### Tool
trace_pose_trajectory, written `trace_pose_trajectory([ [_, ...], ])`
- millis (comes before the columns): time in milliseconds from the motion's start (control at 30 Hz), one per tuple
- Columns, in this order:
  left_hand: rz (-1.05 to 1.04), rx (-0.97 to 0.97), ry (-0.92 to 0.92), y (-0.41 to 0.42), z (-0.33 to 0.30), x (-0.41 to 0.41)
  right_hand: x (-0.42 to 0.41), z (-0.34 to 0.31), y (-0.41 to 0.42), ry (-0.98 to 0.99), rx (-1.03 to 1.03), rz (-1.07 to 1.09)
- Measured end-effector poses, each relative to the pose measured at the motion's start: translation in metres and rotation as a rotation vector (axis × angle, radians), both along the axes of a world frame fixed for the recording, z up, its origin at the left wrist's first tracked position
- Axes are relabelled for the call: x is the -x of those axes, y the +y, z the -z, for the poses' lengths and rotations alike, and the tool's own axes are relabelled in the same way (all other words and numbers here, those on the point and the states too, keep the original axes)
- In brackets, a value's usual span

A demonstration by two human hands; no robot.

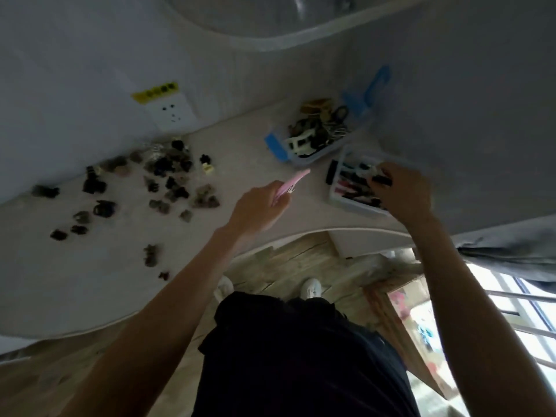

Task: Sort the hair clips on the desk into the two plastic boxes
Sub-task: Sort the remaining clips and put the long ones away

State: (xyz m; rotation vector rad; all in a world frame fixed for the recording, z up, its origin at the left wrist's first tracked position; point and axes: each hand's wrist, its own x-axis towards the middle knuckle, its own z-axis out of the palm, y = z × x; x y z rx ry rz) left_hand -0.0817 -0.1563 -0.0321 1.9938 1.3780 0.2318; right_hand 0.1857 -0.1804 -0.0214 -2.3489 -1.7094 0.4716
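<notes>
Several small dark hair clips [168,179] lie scattered over the left half of the pale desk [90,284]. At the back right stands a clear plastic box with blue latches [319,156], heaped with claw clips. Nearer me, a second clear box [346,203] holds long flat clips in black and pink. My left hand [260,206] is over the desk between the pile and the boxes, closed on a long pink clip [293,183] that points toward the boxes. My right hand [403,194] is over the nearer box, its fingers pinching a black clip [382,179].
A white wall socket [171,112] with a yellow label is on the wall behind the pile. The blue-latched box's lid [373,88] leans against the right wall. The desk's curved front edge [331,231] runs just below my hands. A grey curtain [511,254] hangs at right.
</notes>
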Motion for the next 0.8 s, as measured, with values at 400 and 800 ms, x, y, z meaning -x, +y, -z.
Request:
trace_pose_trajectory([
  [400, 0.140, -0.202, 0.189, 0.010, -0.012, -0.101, -0.043, 0.024, 0.006, 0.222, 0.070, -0.285],
  [800, 0.549, -0.359, 0.294, 0.037, 0.017, -0.170, -0.056, 0.024, -0.019, 0.266, -0.075, -0.136],
])
